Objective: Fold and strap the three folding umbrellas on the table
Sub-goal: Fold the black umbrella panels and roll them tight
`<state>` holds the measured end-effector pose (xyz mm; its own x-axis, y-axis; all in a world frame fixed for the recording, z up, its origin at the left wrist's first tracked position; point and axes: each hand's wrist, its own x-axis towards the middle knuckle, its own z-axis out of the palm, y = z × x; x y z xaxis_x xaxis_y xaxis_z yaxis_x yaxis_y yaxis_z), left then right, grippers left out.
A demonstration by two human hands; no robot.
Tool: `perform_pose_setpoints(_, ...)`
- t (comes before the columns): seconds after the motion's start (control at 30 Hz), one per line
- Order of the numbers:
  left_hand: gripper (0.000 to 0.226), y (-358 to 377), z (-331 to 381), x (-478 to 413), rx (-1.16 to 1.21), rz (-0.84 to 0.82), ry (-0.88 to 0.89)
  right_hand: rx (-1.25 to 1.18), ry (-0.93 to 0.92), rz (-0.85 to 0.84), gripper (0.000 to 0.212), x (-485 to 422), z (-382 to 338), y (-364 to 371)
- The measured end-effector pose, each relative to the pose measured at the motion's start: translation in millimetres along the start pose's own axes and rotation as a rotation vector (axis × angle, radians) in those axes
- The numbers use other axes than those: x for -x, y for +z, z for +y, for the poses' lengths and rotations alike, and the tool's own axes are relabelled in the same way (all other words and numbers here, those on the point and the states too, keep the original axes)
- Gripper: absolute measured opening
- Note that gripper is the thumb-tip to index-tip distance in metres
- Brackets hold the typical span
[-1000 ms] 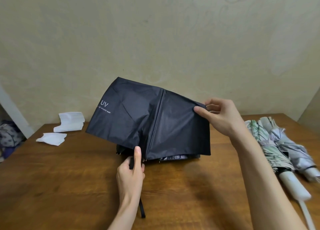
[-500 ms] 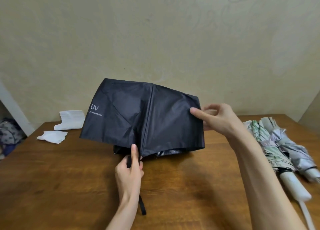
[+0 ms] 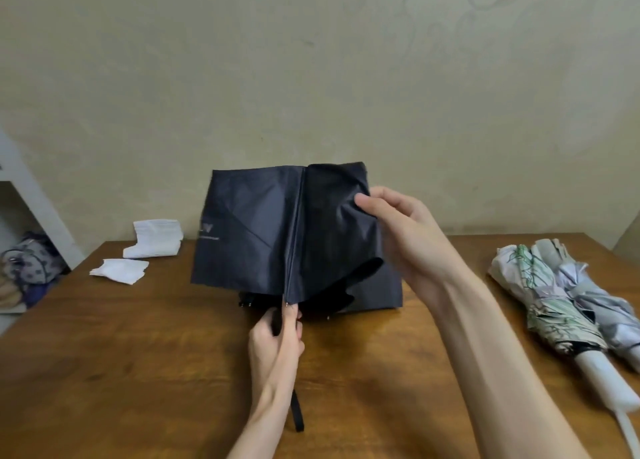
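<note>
Two grips matter: left hand [image 3: 275, 337] clamps the dark umbrella [image 3: 242, 237] at its base while right hand [image 3: 405, 230] pinches a panel [image 3: 332, 216], best pleated flat along its rib [image 3: 295, 237] (no bunching).

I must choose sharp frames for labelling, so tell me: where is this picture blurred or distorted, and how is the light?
Head view: motion blur smears the pale lettering on the navy umbrella and softens the right hand pinching its canopy. Head view: the wide lens makes the white frame at left lean. Head view: light is soft, only a faint shadow under the umbrella, no hard glare.
</note>
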<state>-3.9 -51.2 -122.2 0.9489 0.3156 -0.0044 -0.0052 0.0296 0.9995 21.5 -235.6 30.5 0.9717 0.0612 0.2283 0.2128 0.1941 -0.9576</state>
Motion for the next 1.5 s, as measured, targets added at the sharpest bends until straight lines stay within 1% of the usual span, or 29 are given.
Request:
perform_pose_setpoints(0.07, 0.077, 1.5, 6.4, 5.7, -0.009, -0.011, 0.004, 0.042, -0.039, 0.017, 0.007, -11.8, 6.1, 28.2)
perform_pose_setpoints(0.1, 0.083, 2.6, 8.4, 9.0, -0.016, -0.016, 0.003, 0.104, -0.085, 0.035, 0.007, -18.9, 10.4, 40.9)
perform_pose_setpoints(0.17, 0.089, 4.3, 11.3, 15.1, -0.002, -0.035, -0.016, 0.24, -0.17, 0.05, 0.009, -31.0, 19.4, 62.9)
perform_pose_setpoints(0.23, 0.095, 4.6, 9.1, 17.7, 0.001, -0.049, -0.016, 0.358, -0.185, 0.037, 0.012, -38.7, 27.8, 74.6)
perform_pose_setpoints(0.33, 0.106, 0.4, 4.1, 14.5, -0.133, -0.014, 0.062, 0.571, -0.186, -0.042, 0.023, -44.7, 37.3, 75.1)
perform_pose_setpoints(0.43, 0.089, -1.3, 5.6, 12.5, -0.216, 0.017, 0.131, 0.817, -0.284, -0.155, 0.045, -41.8, 45.7, 70.1)
perform_pose_setpoints(0.5, 0.078, 0.4, 9.4, 14.6, -0.229, 0.035, 0.168, 0.987, -0.427, -0.166, 0.055, -39.2, 53.0, 65.9)
perform_pose_setpoints(0.53, 0.072, 1.3, 12.0, 16.3, -0.233, 0.043, 0.189, 1.08, -0.517, -0.126, 0.054, -39.1, 56.4, 62.8)
perform_pose_setpoints(0.57, 0.068, 1.9, 13.9, 17.5, -0.235, 0.052, 0.215, 1.163, -0.599, -0.049, 0.051, -40.4, 58.3, 59.5)
perform_pose_setpoints(0.6, 0.064, 1.9, 14.7, 19.4, -0.241, 0.059, 0.243, 1.219, -0.639, 0.045, 0.047, -42.4, 59.1, 55.8)
perform_pose_setpoints(0.63, 0.06, 2.1, 14.8, 20.2, -0.247, 0.062, 0.273, 1.246, -0.629, 0.125, 0.046, -44.8, 57.2, 52.5)
perform_pose_setpoints(0.67, 0.058, 2.1, 13.6, 20.9, -0.258, 0.062, 0.303, 1.254, -0.587, 0.168, 0.047, -48.2, 54.0, 49.6)
perform_pose_setpoints(0.83, 0.051, 3.5, 8.5, 24.8, -0.351, 0.073, 0.469, 1.285, -0.432, 0.24, 0.04, -66.6, 30.8, 36.5)
perform_pose_setpoints(0.93, 0.052, 4.1, 6.4, 25.5, -0.378, 0.09, 0.529, 1.279, -0.317, 0.283, 0.034, -73.4, 16.8, 33.0)
perform_pose_setpoints(1.0, 0.054, 3.8, 6.9, 26.6, -0.367, 0.096, 0.554, 1.27, -0.298, 0.29, 0.028, -74.6, 14.5, 34.0)
perform_pose_setpoints(1.07, 0.058, 3.2, 8.4, 28.4, -0.327, 0.089, 0.547, 1.246, -0.32, 0.275, 0.03, -74.5, 14.7, 35.8)
perform_pose_setpoints(1.2, 0.064, 2.4, 11.4, 31.7, -0.226, 0.083, 0.474, 1.243, -0.43, 0.253, 0.033, -76.3, 18.0, 38.8)
perform_pose_setpoints(1.33, 0.057, 3.8, 10.7, 30.4, -0.217, 0.097, 0.432, 1.277, -0.495, 0.23, 0.03, -79.3, 23.4, 44.3)
perform_pose_setpoints(1.4, 0.057, 3.7, 9.7, 29.0, -0.211, 0.103, 0.393, 1.3, -0.513, 0.23, 0.029, -79.0, 26.4, 44.6)
perform_pose_setpoints(1.47, 0.054, 3.8, 10.1, 28.8, -0.191, 0.107, 0.361, 1.324, -0.514, 0.288, 0.041, -75.1, 29.0, 41.5)
perform_pose_setpoints(1.5, 0.051, 4.3, 10.9, 28.6, -0.178, 0.107, 0.346, 1.314, -0.475, 0.335, 0.049, -72.7, 29.4, 37.2)
